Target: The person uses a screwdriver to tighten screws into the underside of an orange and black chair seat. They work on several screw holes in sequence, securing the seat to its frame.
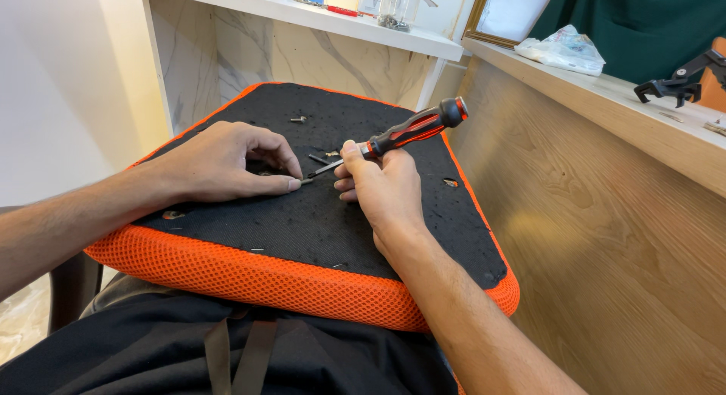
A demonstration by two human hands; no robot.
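A white marble-patterned shelf unit (227, 47) stands against the far wall, its top holding a clear glass jar (395, 5) and a small red tool (342, 10). To the right runs a wooden table (597, 213) carrying a crumpled clear plastic bag (563, 49) and a black metal bracket (677, 81). A gold-framed mirror (508, 13) leans beside a dark green curtain (643, 24).

The screwdriver (408, 132) has a glossy red-and-black plastic handle and a dull metal shaft. The seat cushion (302, 221) at centre shows rough matt black fabric edged with orange mesh cloth. At right, the wooden panel (605, 244) looks smooth with a soft sheen.
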